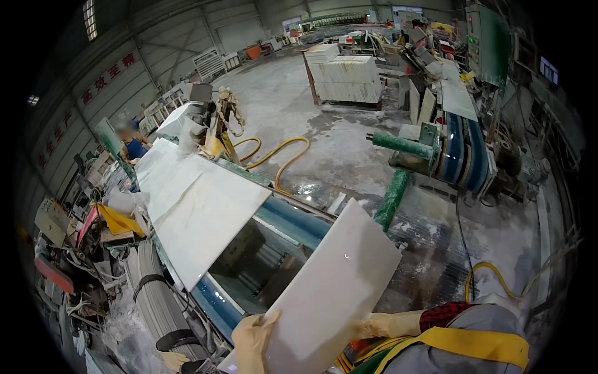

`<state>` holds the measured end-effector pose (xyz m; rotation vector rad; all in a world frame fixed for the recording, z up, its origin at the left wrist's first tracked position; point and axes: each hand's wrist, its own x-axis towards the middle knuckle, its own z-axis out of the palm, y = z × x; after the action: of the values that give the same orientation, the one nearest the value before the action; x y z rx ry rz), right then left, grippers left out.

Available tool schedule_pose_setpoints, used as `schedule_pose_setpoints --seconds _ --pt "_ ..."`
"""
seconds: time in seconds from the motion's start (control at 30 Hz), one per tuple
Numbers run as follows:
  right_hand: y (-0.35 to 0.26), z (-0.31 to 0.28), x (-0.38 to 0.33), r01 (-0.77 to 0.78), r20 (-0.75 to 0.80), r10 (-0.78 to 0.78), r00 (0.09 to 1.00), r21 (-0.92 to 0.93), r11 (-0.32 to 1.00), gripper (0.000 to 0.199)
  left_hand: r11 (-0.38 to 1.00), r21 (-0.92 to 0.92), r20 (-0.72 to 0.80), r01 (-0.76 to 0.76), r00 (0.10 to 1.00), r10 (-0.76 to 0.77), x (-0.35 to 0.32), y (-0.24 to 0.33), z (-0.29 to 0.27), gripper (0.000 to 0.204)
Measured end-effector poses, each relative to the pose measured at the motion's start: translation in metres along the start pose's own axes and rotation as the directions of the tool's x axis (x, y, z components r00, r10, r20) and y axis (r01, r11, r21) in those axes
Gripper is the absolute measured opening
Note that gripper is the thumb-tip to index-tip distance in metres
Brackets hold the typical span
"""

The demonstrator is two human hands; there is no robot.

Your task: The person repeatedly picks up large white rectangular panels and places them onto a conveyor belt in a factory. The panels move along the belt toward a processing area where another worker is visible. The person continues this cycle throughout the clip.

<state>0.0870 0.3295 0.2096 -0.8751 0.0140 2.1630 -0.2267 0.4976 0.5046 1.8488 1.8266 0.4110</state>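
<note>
A smooth white stone slab [333,283] stands tilted over the near end of a conveyor with blue belts [289,223]. My left hand [252,343], in a cream glove, grips its lower left edge. At its lower right edge is my right hand [367,325], also gloved, below a red plaid cuff; its fingers are partly hidden, but it appears to hold the slab. Larger white slabs [212,215] lie flat on the belts just beyond, with an open gap between them and the held slab. Another cream glove [174,359] shows at the lower left; whether a hand fills it is unclear.
A bundle of grey strips [156,293] runs along the conveyor's left side. A yellow hose [293,153] loops over the wet floor. Stacked slabs [346,78] stand farther back. Green rollers [392,199] and another belt machine [461,153] are right; a person [135,146] stands far left.
</note>
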Motion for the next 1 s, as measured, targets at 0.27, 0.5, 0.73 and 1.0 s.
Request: schedule_pose_setpoints --seconds 0.27,0.5,0.73,1.0 --pt "-0.091 0.014 -0.089 0.215 -0.124 -0.332 0.935 -0.544 0.811 0.048 0.96 -0.279 -0.203 0.011 0.977 -0.07 -0.048 0.126 -0.024 0.04" --pt "-0.263 -0.005 -0.26 0.516 -0.179 -0.717 0.674 -0.58 0.63 0.033 0.745 -0.605 -0.28 -0.281 0.951 0.131 -0.003 0.256 0.1 0.04" --pt "-0.418 -0.071 -0.432 0.595 -0.269 -0.888 0.374 -0.664 0.452 0.028 0.677 -0.732 -0.029 -0.073 0.997 0.076 0.036 0.431 0.271 0.054" --pt "-0.453 -0.176 -0.511 0.763 -0.59 -0.779 0.214 -0.396 0.51 0.035 0.626 -0.768 0.308 0.132 0.934 0.181 0.008 0.542 0.416 0.054"
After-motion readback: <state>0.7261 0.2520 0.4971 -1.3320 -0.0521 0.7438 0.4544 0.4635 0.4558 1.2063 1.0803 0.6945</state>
